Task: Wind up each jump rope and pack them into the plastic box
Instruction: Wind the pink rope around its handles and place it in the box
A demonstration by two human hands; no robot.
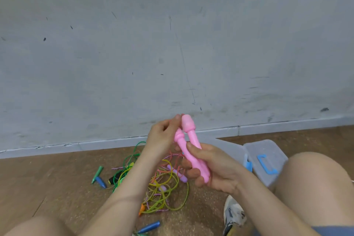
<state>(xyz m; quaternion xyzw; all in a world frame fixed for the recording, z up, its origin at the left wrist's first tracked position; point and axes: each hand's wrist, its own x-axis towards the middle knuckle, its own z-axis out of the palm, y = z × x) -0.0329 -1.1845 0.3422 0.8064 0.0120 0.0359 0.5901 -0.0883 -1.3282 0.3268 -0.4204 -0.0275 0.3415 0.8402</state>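
The right hand (214, 168) is clenching both pink handles (192, 140) together, left of the plastic box (268, 149). The left hand (162, 136) is pinching their tops, probably aligning them before winding.

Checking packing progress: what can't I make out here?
Head view:
Clear plastic box with blue clips, contents: right hand and knee cover it.
Pink plastic jump-rope handles, cord: mostly hidden behind both hands.
Left hand, what it pinches: its fingers hide it.
Tangled coloured ropes, count: left forearm crosses them.

Plain indoor room — scuffed wall (172, 44); brown floor (47, 188)
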